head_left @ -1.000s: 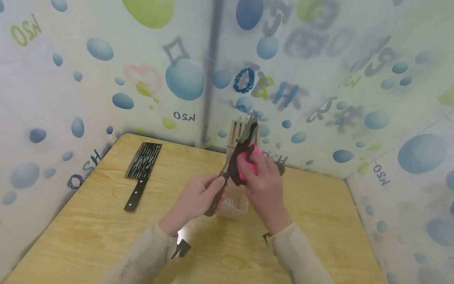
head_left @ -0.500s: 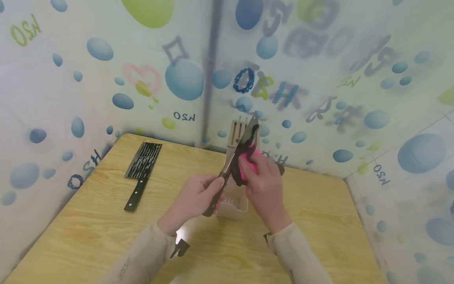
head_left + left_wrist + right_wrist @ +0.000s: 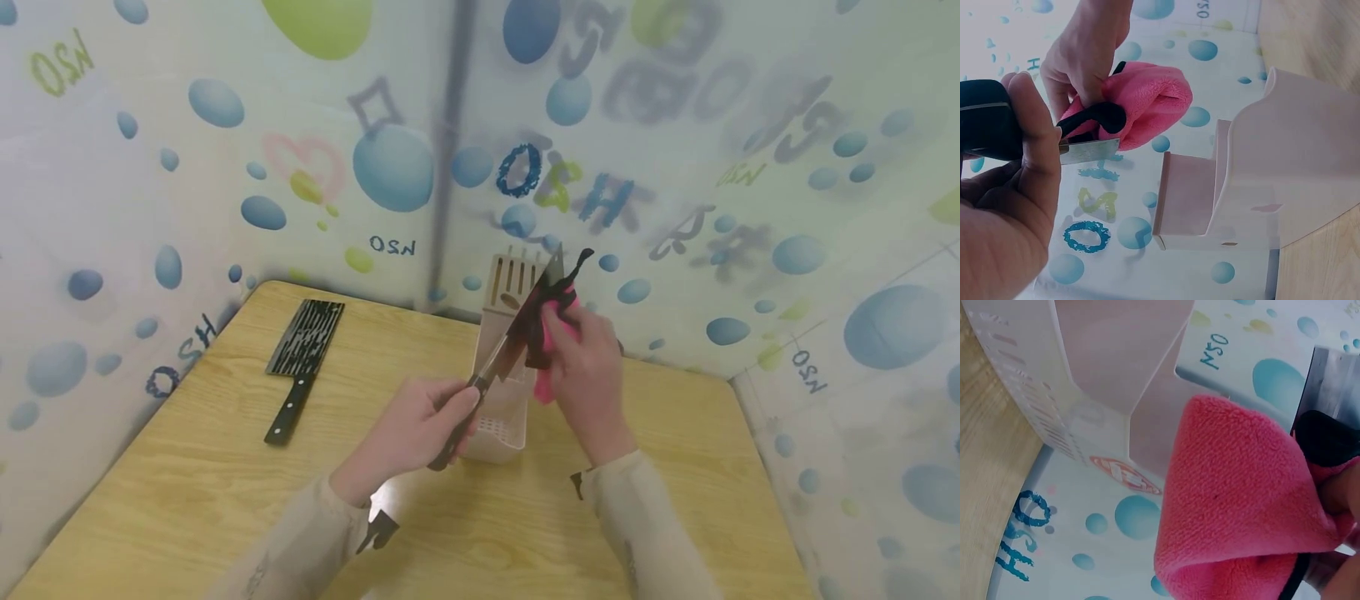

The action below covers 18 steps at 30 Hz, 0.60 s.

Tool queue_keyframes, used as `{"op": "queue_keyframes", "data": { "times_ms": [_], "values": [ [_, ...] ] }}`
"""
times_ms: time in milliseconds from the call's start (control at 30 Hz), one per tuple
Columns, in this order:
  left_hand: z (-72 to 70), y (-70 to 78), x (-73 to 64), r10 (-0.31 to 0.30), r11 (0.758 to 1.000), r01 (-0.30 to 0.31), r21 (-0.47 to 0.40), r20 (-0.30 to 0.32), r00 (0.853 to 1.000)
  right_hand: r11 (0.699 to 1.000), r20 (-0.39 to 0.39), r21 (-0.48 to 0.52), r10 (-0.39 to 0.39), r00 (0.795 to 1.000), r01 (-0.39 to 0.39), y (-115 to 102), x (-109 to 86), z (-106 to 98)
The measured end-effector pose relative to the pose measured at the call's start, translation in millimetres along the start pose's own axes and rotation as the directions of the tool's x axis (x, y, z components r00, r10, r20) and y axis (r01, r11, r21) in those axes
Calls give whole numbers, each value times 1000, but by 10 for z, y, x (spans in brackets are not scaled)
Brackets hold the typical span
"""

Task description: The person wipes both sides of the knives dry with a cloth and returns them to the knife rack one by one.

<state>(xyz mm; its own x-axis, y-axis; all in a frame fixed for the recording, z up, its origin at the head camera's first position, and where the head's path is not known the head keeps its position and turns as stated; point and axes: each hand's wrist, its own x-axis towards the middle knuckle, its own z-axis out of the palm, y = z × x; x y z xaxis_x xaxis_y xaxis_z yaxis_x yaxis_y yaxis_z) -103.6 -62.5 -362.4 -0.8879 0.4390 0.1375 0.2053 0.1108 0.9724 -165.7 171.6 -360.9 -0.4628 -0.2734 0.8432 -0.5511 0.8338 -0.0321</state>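
Observation:
My left hand grips the black handle of a kitchen knife, its blade slanting up and to the right. In my right hand is a pink cloth with a dark edge or underside, pinched near the upper blade. The cloth overlaps the far side of the blade in the head view, and the tip sticks out above it. Fuzzy pink fabric fills the middle of the right wrist view, with a strip of metal blade at its right edge. Both hands are raised over the table.
Behind the knife stands a pale pink slotted knife holder with perforations low down. A black-handled cleaver with a streaked black blade lies on the wooden table at left. Patterned walls rise behind the table.
My right hand has shifted right with the cloth, exposing more of the blade, and a dark end of the cloth now sticks up. My left hand keeps its grip on the knife.

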Motion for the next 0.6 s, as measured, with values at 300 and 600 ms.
{"op": "queue_keyframes", "data": {
  "times_ms": [300, 600],
  "values": [
    [3, 18, -9, -3, 1000, 3, -9, 18, 1000, 996, 12, -29, 83, 997, -82, 179, 85, 8],
    [-13, -15, -31, -32, 999, 32, -15, 16, 999, 990, 54, 64, 121, 991, -124, 62, 50, -32]
  ]
}}
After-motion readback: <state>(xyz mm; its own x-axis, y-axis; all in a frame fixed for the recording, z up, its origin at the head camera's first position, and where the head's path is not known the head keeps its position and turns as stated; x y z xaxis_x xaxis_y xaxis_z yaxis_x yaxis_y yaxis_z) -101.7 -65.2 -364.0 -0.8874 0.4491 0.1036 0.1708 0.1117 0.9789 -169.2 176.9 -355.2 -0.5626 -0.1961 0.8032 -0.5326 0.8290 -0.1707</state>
